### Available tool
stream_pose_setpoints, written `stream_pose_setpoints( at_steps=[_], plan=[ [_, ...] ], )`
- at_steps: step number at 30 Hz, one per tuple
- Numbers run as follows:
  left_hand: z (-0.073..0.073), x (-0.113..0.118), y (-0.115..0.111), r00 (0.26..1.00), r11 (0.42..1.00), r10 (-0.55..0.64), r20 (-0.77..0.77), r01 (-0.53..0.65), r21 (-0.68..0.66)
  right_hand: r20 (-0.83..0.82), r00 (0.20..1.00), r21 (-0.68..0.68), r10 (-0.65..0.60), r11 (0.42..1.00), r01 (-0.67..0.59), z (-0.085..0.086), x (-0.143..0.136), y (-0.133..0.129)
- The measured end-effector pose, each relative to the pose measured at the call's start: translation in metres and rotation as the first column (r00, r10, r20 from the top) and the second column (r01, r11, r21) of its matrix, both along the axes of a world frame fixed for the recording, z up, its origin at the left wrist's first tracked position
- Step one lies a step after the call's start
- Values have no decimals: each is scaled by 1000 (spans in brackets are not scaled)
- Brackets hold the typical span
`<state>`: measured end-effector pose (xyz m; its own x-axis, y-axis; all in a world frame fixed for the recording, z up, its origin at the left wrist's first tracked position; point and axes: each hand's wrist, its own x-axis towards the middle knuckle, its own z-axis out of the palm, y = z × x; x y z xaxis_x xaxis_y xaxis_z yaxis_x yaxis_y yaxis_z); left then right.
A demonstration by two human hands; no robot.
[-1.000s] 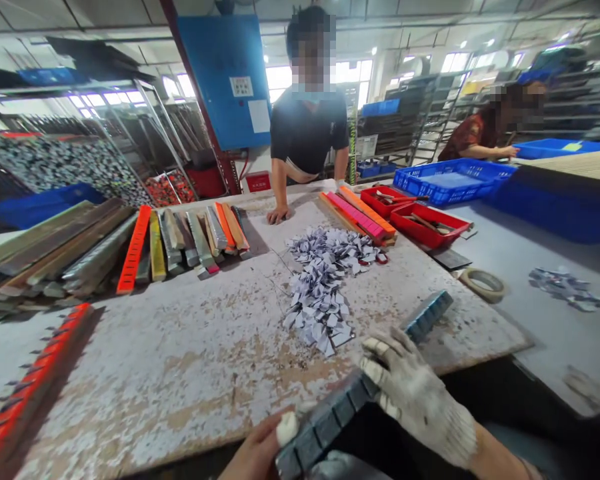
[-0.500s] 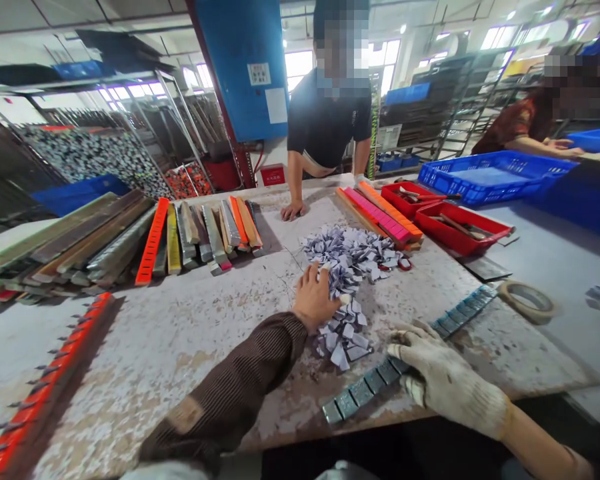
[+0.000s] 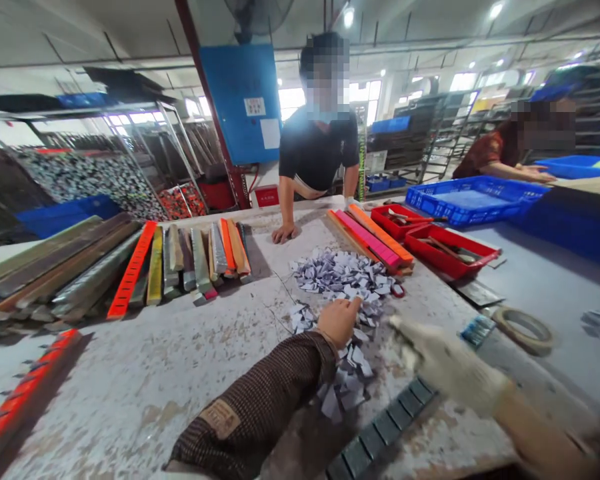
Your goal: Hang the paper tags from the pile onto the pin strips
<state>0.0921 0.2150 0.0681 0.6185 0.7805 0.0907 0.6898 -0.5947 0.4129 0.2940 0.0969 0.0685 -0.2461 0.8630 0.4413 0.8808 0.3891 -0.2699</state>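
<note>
in the head view, my left hand (image 3: pixel 339 321), out of a dark brown checked sleeve (image 3: pixel 260 399), has its fingertips down at the loose heap of small, flat, pale grey-white paper-like pieces (image 3: pixel 337 270); i cannot tell whether it pinches one. my right hand (image 3: pixel 433 353), in an off-white knitted glove (image 3: pixel 473 377), is blurred above the long, dark grey, segmented bar (image 3: pixel 391 424), its grip unclear. the bar lies slantwise on the worn, whitish surface (image 3: pixel 173 370), just beside the heap, what seems its far end near the beige ring of tape (image 3: pixel 530 347). i judge the pieces light, thin and easily bent, best pinched singly by an edge; the bar looks stiff, fairly heavy, perhaps slick, so i would grasp it across its sides near the middle.
</note>
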Motion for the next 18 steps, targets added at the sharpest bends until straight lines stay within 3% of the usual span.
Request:
stream_pose_setpoints(
  at_steps=[3,5,8,12,18],
  plan=[
    [2,-14,6,984,994,93,151,-85,-63,55,997,-35,-48,998,50,25,-10,26],
    [7,-26,5,948,986,153,279,-129,-102,42,999,1,-2,1000,2,30,-24,22],
    [13,-46,-4,863,974,206,461,-136,-181,13,1000,180,28,983,-30,14,-42,-5],
    [4,-67,-23,732,934,298,612,-91,-345,-16,1000,243,20,970,-16,-11,-50,-36],
    [-7,-80,-52,591,849,432,681,-11,-529,-36,997,155,-74,985,79,-3,-67,-35]
  ],
)
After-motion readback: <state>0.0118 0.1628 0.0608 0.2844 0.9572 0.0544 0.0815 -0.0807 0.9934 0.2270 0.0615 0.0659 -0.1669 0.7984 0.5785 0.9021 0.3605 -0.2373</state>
